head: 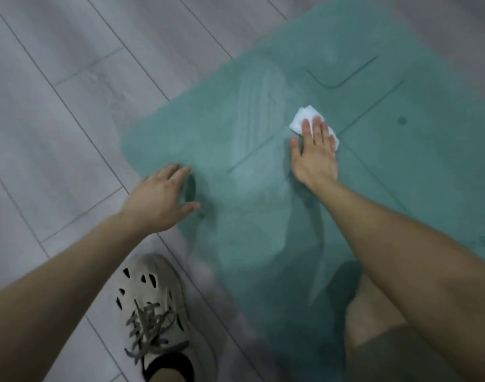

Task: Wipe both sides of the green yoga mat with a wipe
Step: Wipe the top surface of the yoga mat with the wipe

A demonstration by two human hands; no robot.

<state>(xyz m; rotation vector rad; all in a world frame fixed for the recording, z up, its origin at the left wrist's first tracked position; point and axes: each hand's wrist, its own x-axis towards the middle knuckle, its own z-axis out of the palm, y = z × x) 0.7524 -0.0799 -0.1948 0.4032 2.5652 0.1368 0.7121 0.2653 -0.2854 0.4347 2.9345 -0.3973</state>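
"So, where is the mat [263, 216]?"
"It lies flat on the grey floor [70, 106]. It is green, with thin dark lines on it and one small dark dot."
"And the wipe [304, 118]?"
"It is white and bunched up, on the mat near the middle, where two lines cross. The right hand [314, 155] is on top of it — fingers straight and close together, pressing it down."
"What about the left hand [158, 199]?"
"It is at the mat's near edge, well apart from the wipe. Its fingers are spread and a bit bent, holding nothing. The fingertips touch the mat and the wrist is over the floor."
"Can you see marks on the mat?"
"Yes — pale streaks beside the wipe, on its left."
"Anything else?"
"A pale shoe [153, 307] with grey laces stands on the floor just beside the mat, under the left arm. A bare knee [370, 307] is over the mat, under the right arm. I cannot tell if it touches the mat."
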